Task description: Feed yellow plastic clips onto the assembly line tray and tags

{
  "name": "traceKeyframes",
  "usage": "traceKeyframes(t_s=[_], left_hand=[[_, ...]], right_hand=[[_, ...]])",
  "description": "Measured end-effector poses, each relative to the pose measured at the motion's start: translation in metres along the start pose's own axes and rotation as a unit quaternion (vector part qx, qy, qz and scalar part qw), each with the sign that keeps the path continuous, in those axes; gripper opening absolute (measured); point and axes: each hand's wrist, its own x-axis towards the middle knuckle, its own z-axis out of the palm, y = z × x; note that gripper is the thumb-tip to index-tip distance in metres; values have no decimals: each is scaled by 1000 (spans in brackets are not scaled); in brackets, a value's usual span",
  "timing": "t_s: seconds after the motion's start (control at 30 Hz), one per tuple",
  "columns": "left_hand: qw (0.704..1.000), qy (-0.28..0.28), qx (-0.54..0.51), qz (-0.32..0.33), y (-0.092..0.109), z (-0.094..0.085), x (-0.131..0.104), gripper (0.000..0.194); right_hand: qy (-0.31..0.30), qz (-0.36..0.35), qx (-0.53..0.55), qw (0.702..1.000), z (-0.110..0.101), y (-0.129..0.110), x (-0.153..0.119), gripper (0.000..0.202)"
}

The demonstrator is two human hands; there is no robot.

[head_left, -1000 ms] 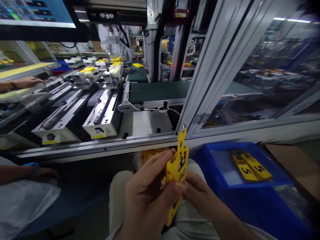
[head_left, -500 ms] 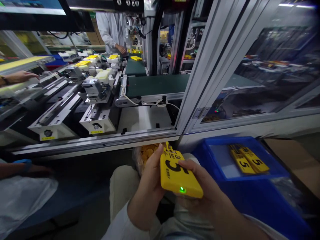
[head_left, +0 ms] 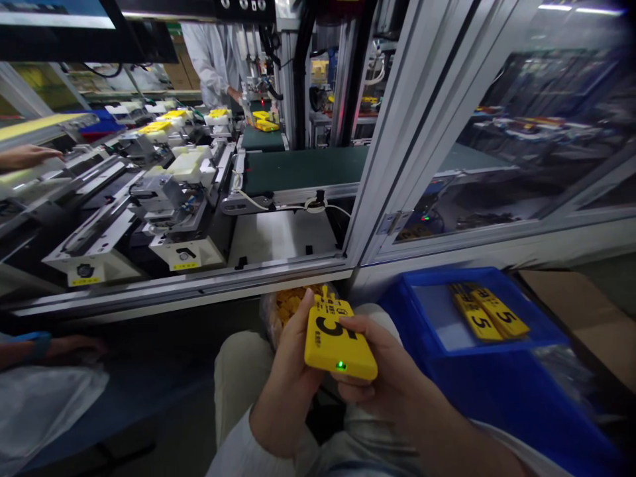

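Head view: your left hand (head_left: pixel 291 377) cups yellow box (head_left: pixel 338 341) along left side, thumb pointing up edge; your right hand (head_left: pixel 390 368) pinches right side, thumb on top face, fingers curled under. Both grips closed on box. Box held above your lap (head_left: pixel 360 430), left of blue bin (head_left: pixel 497 348); big black "5", smaller black print, green light (head_left: pixel 340 365) glowing on near end.
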Motion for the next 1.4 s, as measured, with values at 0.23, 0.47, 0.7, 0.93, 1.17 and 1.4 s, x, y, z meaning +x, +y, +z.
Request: traceKeyframes(t_s=[0.23,0.47,0.7,0.93,1.17,1.4], left_hand=[[964,-39,187,186,4,-29,6,37],[963,-32,175,203,-1,-33,3,34],[990,-1,38,136,2,-16,5,36],[998,24,-32,57,4,-18,11,34],[997,25,-54,48,5,-13,8,22],[998,27,-15,46,2,-14,10,22]], right_hand=[[56,-291,-618,728,-10,-6,3,15],[88,-327,-696,633,-5,-3,3,17],[86,-312,-618,716,-4,-2,-3,31],[30,-293,-505,812,-13,-1,0,45],[26,-287,-506,813,-15,1,1,45],[22,-290,-490,822,-17,1,2,46]])
